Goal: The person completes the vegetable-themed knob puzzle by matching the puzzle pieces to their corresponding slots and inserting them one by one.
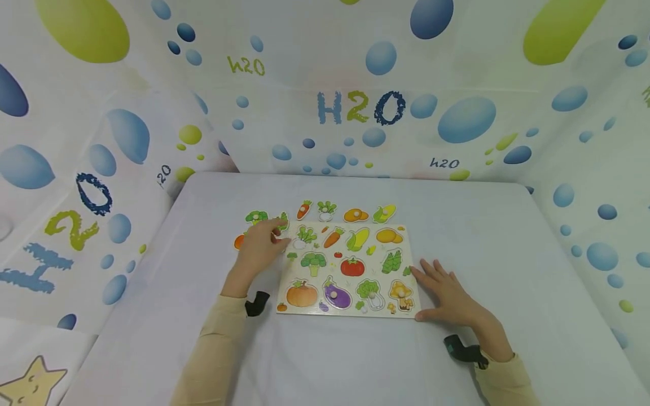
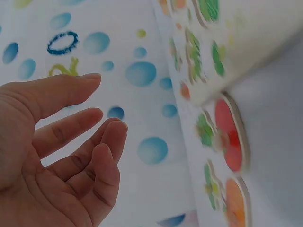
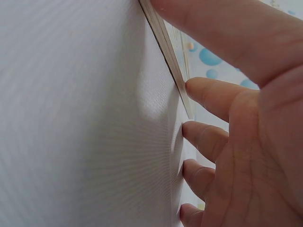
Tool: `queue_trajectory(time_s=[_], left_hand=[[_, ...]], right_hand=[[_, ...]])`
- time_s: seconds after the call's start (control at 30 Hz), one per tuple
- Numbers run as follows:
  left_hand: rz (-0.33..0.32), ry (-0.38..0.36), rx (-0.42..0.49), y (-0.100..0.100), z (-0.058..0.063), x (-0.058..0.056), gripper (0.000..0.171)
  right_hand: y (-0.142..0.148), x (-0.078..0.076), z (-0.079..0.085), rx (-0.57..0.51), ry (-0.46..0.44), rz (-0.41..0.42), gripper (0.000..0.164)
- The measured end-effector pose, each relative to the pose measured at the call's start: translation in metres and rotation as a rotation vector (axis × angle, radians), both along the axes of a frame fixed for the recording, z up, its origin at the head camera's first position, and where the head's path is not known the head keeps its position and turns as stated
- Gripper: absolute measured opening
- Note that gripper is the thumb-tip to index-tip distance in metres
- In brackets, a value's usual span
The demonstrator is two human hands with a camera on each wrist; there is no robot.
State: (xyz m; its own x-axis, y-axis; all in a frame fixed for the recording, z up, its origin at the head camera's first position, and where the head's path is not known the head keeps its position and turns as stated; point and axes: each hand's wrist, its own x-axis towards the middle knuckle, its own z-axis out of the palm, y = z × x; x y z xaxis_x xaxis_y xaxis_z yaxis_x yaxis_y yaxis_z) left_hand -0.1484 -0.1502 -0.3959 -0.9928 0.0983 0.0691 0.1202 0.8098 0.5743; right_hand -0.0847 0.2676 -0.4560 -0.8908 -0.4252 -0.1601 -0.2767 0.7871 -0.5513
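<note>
A vegetable puzzle board [image 1: 332,307] lies flat on the white table. An eggplant piece [image 1: 341,297], a leafy green piece [image 1: 374,299] and a mushroom piece [image 1: 401,290], all with knobs, sit along its lower row. My left hand [image 1: 256,248] hovers by the board's left edge, thumb and fingers loosely bent and apart, with nothing between them in the left wrist view. Close to it lie loose tomato [image 2: 229,137], pumpkin [image 2: 235,203] and broccoli [image 1: 256,216] pieces, partly hidden in the head view. My right hand [image 1: 447,296] rests with spread fingers, touching the board's right edge.
Behind the board stands a row of loose pieces: carrot [image 1: 303,210], radish [image 1: 326,211], potato [image 1: 356,215] and corn [image 1: 384,213]. A patterned backdrop [image 1: 304,129] rises at the table's far edge and both sides. Both wrists carry a dark camera mount [image 1: 258,304].
</note>
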Motion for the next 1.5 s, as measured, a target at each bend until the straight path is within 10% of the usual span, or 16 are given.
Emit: queue_trajectory(time_s=[0.6,0.87,1.5], left_hand=[[0.124,0.049,-0.019,-0.059,-0.035,-0.001,0.037],[0.189,-0.043,0.018,-0.079,-0.047,-0.003,0.036],[0.223,-0.104,0.038,-0.091,-0.056,-0.02,0.023]], right_hand=[[-0.004,0.002,0.007,-0.017,-0.007,-0.009,0.102],[-0.002,0.002,0.005,-0.016,-0.001,-0.008,0.101],[-0.001,0.001,0.0,-0.01,-0.008,-0.016,0.102]])
